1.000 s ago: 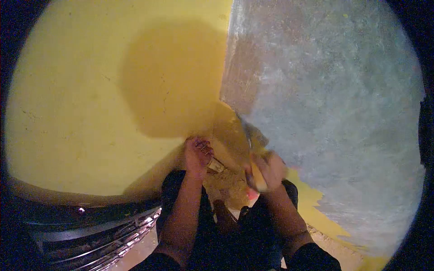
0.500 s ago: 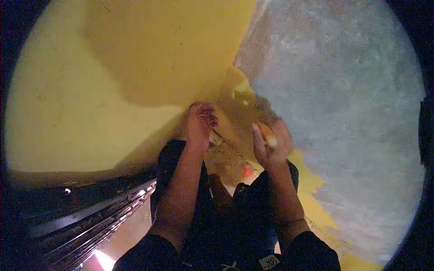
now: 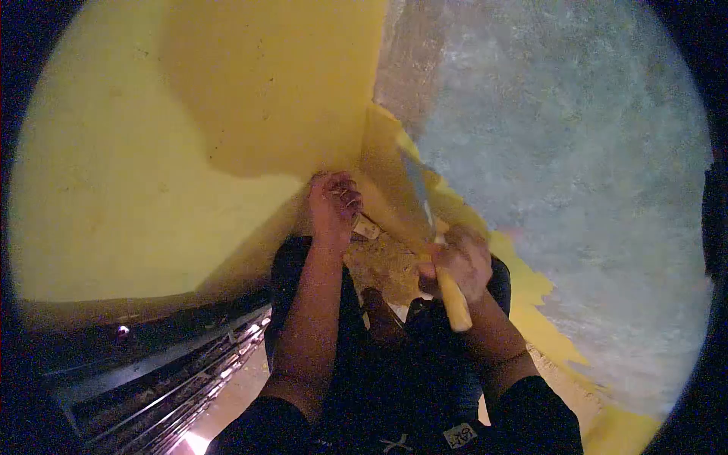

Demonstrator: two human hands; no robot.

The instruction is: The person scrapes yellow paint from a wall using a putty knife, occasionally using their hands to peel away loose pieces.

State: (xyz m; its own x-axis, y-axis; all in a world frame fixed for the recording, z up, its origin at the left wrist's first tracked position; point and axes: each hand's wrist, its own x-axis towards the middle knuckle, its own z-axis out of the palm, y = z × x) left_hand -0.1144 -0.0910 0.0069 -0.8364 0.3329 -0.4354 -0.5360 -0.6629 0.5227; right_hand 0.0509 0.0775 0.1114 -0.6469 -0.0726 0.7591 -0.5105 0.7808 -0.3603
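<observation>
My right hand (image 3: 464, 264) is closed round the wooden handle of a scraper (image 3: 456, 303); its flat metal blade points up and left, over the yellow strip beside the grey-blue wall. My left hand (image 3: 334, 203) has its fingers curled near the lower edge of the yellow wall (image 3: 258, 98); whether it holds anything small is not clear. Just right of its wrist a small pale object (image 3: 365, 227) lies on the dusty ground.
The rough grey-blue wall (image 3: 561, 167) fills the right side, bordered below by ragged yellow paint (image 3: 531, 280). At the lower left are dark and metallic rails (image 3: 167, 379) with a bright light. My knees are bent below my hands.
The tool in my right hand has turned, so its blade and handle now show clearly. That hand has moved slightly down. My left hand has barely moved; the red thing between my knees no longer shows.
</observation>
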